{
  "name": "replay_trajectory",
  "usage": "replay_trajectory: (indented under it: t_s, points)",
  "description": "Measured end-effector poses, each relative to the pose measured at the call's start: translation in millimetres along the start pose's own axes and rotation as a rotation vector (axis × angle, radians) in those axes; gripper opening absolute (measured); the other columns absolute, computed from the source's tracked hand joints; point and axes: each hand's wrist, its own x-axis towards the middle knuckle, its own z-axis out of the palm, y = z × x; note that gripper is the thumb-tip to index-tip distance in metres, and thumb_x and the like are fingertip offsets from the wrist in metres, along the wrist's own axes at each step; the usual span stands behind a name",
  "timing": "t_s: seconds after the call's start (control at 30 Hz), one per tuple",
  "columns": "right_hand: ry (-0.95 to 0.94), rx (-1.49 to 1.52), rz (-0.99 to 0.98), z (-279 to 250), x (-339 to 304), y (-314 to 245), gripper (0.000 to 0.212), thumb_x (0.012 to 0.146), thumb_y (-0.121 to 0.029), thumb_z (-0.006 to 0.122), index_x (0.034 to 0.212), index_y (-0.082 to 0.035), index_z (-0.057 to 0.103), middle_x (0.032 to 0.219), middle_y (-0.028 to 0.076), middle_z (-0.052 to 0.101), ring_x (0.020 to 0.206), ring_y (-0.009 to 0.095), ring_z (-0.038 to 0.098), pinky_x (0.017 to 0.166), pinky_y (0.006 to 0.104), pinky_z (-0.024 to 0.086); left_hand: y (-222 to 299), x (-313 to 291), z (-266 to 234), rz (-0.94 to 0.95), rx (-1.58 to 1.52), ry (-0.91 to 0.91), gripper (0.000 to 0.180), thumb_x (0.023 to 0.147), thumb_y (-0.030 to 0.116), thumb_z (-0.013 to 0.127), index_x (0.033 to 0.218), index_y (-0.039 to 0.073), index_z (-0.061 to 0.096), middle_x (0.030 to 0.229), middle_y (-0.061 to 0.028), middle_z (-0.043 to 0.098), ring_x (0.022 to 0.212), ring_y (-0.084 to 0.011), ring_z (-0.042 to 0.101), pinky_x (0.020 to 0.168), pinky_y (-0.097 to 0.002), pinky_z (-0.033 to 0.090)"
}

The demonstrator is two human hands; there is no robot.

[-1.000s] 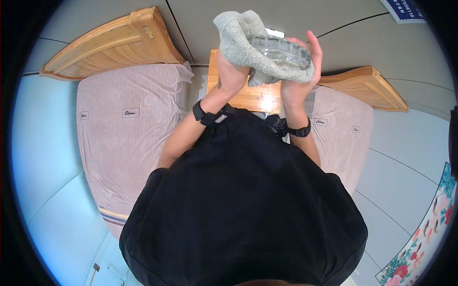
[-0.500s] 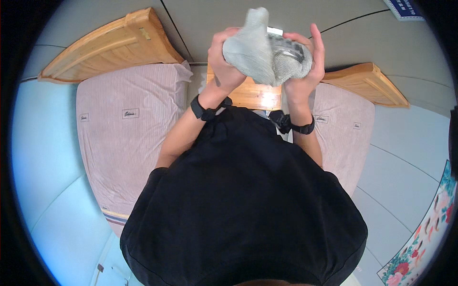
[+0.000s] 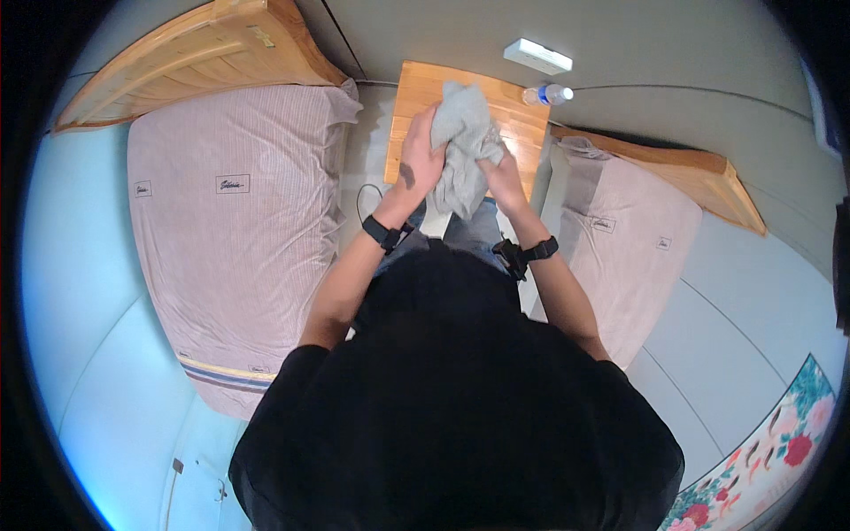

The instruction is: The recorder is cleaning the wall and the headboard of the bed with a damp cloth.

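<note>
A light grey cloth (image 3: pixel 464 133) hangs bunched between my hands above the near part of a small wooden table (image 3: pixel 412 88). My left hand (image 3: pixel 421 157) grips its left side, with the fingers partly behind the fabric. On the right side, my right hand (image 3: pixel 505 181) is closed on the lower folds. One end of the cloth drops toward my lap. Whether anything is wrapped inside the folds cannot be seen. Both wrists wear black straps.
A clear bottle (image 3: pixel 547 95) with a blue label is at the table's far right corner. Behind it, a white power strip (image 3: pixel 537 56) is at the wall. Beds with pinkish covers stand at left (image 3: pixel 230 230) and right (image 3: pixel 633 230), with wooden headboards.
Both hands have come down and nearer my body with the cloth. A shiny, clear-looking object seen in its folds earlier no longer shows. The tabletop and bottle have come into sight.
</note>
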Motion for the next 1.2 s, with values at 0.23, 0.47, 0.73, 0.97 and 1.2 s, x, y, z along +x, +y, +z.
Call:
replay_trajectory:
  t_s: [0.23, 0.47, 0.73, 0.97, 1.2]
  points:
    - [-0.125, -0.295, 0.208, 13, 76, 135, 0.045, 0.090, -0.013, 0.058, 0.129, 0.007, 0.050, 0.116, 0.023, 0.066, 0.113, 0.031, 0.063, 0.097, 0.0368, 0.047, -110, -10, 31, -0.130, 0.316, -0.260, 0.067, 0.070, -0.015, 0.059, 0.134, 0.004, 0.052, 0.137, -0.0218, 0.048, 0.125, -0.0438, 0.048, 0.107, -0.0450, 0.041]
    - [0.143, 0.205, 0.248, 64, 179, 212, 0.033, 0.091, -0.002, 0.052, 0.123, 0.003, 0.052, 0.119, 0.014, 0.063, 0.113, 0.023, 0.059, 0.097, 0.0346, 0.047, -210, 30, 69, 0.014, 0.379, -0.315, 0.060, 0.071, -0.011, 0.060, 0.129, 0.005, 0.058, 0.135, -0.0183, 0.054, 0.129, -0.0423, 0.047, 0.110, -0.0454, 0.039]
    - [0.085, 0.099, 0.219, 82, 266, 269, 0.039, 0.088, -0.008, 0.058, 0.125, 0.004, 0.051, 0.120, 0.015, 0.064, 0.114, 0.026, 0.060, 0.096, 0.0360, 0.048, -281, 42, 87, -0.316, 0.256, -0.143, 0.045, 0.079, -0.002, 0.063, 0.124, 0.003, 0.058, 0.119, -0.0241, 0.063, 0.113, -0.0427, 0.057, 0.099, -0.0444, 0.047]
    - [0.021, 0.082, 0.291, 72, 278, 270, 0.036, 0.089, -0.006, 0.058, 0.123, 0.003, 0.058, 0.117, 0.014, 0.067, 0.109, 0.025, 0.063, 0.094, 0.0362, 0.049, -293, 47, 91, -0.315, 0.232, -0.160, 0.049, 0.080, -0.001, 0.064, 0.128, 0.003, 0.056, 0.119, -0.0247, 0.062, 0.113, -0.0431, 0.057, 0.095, -0.0440, 0.049]
    - [0.002, 0.285, 0.364, 67, 243, 244, 0.033, 0.091, -0.007, 0.062, 0.123, 0.002, 0.059, 0.116, 0.010, 0.066, 0.103, 0.020, 0.064, 0.090, 0.0356, 0.051, -297, 44, 98, -0.397, 0.195, -0.141, 0.046, 0.078, -0.002, 0.064, 0.123, 0.001, 0.057, 0.119, -0.0260, 0.062, 0.115, -0.0432, 0.056, 0.100, -0.0456, 0.046]
